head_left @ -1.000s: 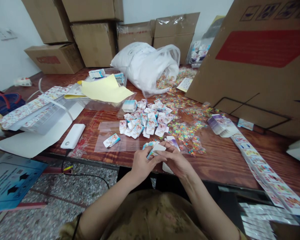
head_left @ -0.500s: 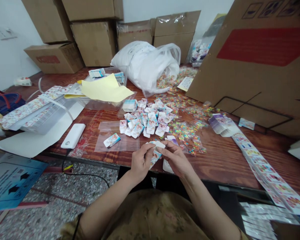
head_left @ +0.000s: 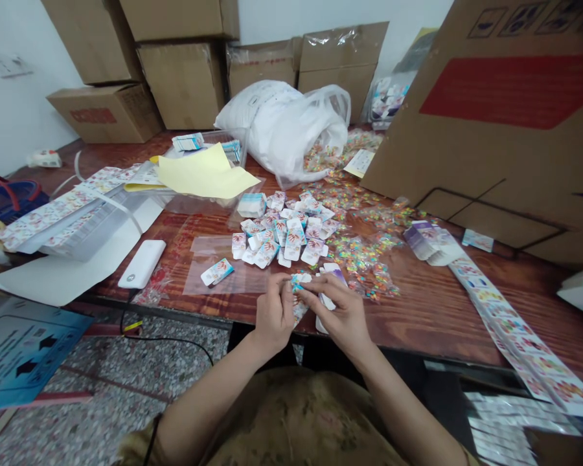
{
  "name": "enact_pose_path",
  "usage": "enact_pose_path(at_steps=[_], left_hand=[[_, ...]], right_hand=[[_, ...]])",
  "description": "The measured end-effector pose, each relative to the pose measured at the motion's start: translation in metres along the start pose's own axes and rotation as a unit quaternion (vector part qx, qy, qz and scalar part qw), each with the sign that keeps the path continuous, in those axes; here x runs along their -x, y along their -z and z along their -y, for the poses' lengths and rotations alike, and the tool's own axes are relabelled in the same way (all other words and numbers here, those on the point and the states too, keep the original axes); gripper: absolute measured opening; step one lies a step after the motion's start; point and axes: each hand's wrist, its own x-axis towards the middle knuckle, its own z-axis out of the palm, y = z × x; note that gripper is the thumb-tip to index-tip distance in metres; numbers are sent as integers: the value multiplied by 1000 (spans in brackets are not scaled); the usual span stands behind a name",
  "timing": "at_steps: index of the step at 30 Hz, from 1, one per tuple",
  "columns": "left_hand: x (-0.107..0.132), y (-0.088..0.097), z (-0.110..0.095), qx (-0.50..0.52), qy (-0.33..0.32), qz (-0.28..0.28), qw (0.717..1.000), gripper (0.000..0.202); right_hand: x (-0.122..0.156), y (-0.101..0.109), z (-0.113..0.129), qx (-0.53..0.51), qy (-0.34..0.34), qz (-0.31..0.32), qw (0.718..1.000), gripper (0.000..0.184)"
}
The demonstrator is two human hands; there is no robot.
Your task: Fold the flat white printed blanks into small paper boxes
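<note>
My left hand (head_left: 273, 314) and my right hand (head_left: 341, 309) meet at the near edge of the wooden table (head_left: 432, 304). Both pinch a small white printed box (head_left: 300, 281) between their fingertips. Under my right hand lie a few flat white box blanks (head_left: 328, 301). Just beyond sits a pile of folded small boxes (head_left: 286, 230). One single box (head_left: 216, 272) rests on clear plastic sheets (head_left: 223, 268) to the left. Small bags of coloured beads (head_left: 364, 259) spread to the right of the pile.
A white power bank (head_left: 142, 263) lies at the left with a black cable (head_left: 175, 340) hanging off the edge. A yellow sheet (head_left: 204, 173), a white plastic sack (head_left: 282, 126), stacked cartons (head_left: 175, 65), a big leaning carton (head_left: 505, 123) and strips of printed blanks (head_left: 519, 336) surround the area.
The small box has been turned and folded smaller between my fingertips. My hands have drawn closer together and stayed at the table's near edge.
</note>
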Motion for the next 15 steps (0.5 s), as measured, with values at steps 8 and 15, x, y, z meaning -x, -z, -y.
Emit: enact_pose_path(at_steps=[8, 15], left_hand=[[3, 1, 1, 14, -36, 31, 999, 19], [-3, 3, -2, 1, -26, 0, 1000, 17]], right_hand=[[-4, 3, -2, -97, -79, -4, 992, 11], [-2, 3, -1, -77, -39, 41, 995, 17]])
